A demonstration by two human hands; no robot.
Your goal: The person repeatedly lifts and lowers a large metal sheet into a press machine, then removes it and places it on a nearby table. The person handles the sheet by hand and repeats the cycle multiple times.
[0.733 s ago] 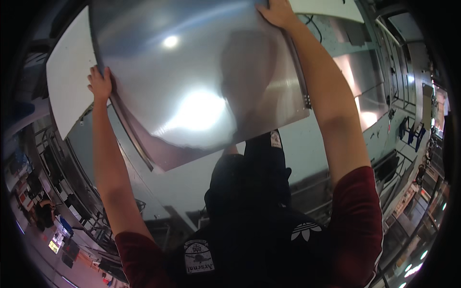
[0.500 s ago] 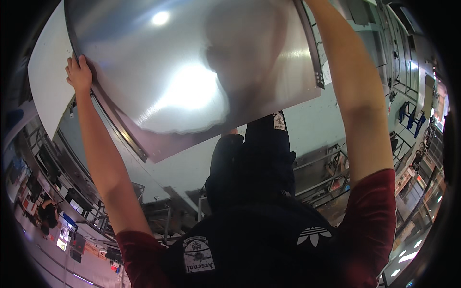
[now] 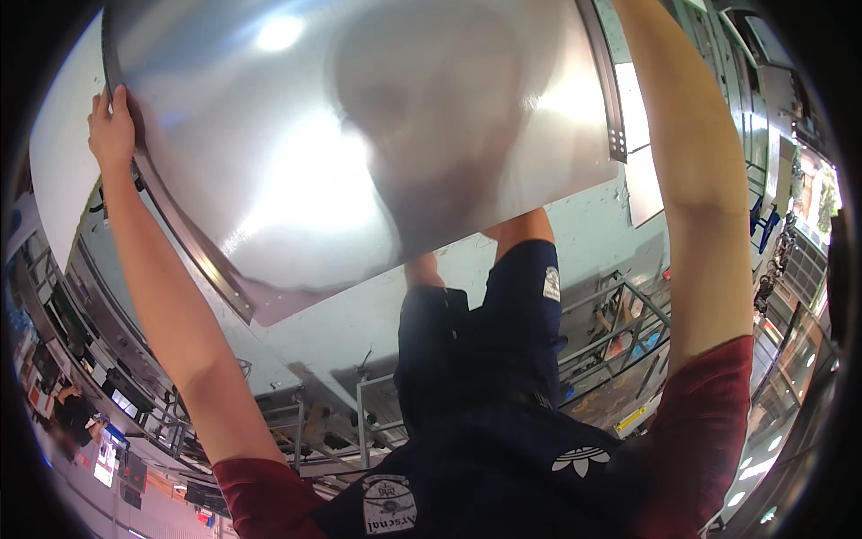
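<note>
A large shiny sheet-metal panel (image 3: 296,171) with folded side flanges is held up in front of my body, tilted, its lower edge sloping up to the right. My left hand (image 3: 112,135) is wrapped round the panel's left flange, fingers curled over the edge. My right arm reaches up beside the panel's right flange (image 3: 611,117), which has several small holes at its lower end. The right hand itself lies beyond the top of the picture. Bright lamp glare and a dark reflection cover the panel's face.
A white board (image 3: 67,144) stands left of the panel. Metal frames (image 3: 620,332) stand on the pale floor (image 3: 323,346) around my legs. Another person (image 3: 76,418) is far off at the lower left. White sheets (image 3: 642,184) lie behind my right arm.
The panel's lower left corner and my left hand have shifted left in view, while its right flange has moved right. More of my legs shows beneath the panel.
</note>
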